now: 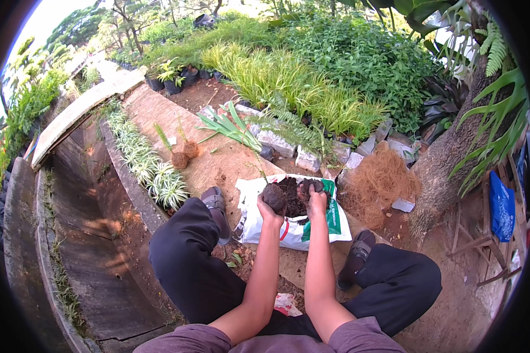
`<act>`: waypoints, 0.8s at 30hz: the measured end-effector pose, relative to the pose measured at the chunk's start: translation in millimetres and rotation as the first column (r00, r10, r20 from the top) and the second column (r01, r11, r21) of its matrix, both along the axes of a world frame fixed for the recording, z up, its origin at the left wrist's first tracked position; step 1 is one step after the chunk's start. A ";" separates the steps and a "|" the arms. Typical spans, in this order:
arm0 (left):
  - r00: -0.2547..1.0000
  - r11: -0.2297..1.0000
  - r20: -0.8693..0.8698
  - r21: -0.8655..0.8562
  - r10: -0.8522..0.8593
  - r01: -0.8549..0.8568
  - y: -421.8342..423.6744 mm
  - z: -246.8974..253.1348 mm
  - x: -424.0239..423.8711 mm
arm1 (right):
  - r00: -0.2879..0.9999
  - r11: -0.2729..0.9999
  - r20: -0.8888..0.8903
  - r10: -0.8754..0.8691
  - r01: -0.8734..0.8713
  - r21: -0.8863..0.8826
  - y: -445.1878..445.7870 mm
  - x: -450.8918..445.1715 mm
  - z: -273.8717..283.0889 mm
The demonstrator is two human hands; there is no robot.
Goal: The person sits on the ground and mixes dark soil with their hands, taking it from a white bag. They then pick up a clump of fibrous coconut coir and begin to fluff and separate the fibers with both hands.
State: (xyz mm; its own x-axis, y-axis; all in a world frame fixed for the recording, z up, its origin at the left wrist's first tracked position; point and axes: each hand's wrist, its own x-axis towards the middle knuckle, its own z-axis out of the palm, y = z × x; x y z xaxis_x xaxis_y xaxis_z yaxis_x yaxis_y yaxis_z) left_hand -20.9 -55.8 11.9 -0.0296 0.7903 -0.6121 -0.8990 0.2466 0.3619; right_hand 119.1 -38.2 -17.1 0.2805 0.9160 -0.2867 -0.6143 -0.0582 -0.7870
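Note:
My left hand [271,211] cups a round ball of dark soil [274,197], from which a thin plant stem [261,170] seems to rise. A clump of dark soil [314,184] is in my right hand [314,200], just to the right of the ball. Both hands are over an opened white and green plastic sack [341,227] that holds loose dark soil [295,207]. Beyond the sack, long-leaved green cuttings [234,130] lie on the slab. Two brown fibre-wrapped balls with small plants [179,159] stand to the left of them.
A heap of brown coconut fibre [380,183] lies right of the sack, near a tree trunk [446,150]. Broken white stones [308,159] edge the grassy plants. Left are a row of variegated plants [134,154] and a deep concrete drain [92,229]. A wooden rack [481,242] stands at far right.

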 end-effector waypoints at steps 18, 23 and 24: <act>1.000 1.000 0.006 -0.021 0.014 -0.014 0.2 -4.9 -1.8 | 0.988 0.986 0.072 -0.138 0.144 -0.081 2.3 3.3 4.0; 1.000 1.000 0.017 -0.013 0.009 -0.009 1.8 -8.8 -3.2 | 0.993 0.996 -0.112 -0.022 0.013 -0.083 -2.1 2.9 21.6; 1.000 1.000 0.014 -0.014 0.011 -0.011 1.4 -8.1 -3.4 | 0.987 0.997 -0.160 -0.026 0.015 -0.071 -3.4 2.8 24.5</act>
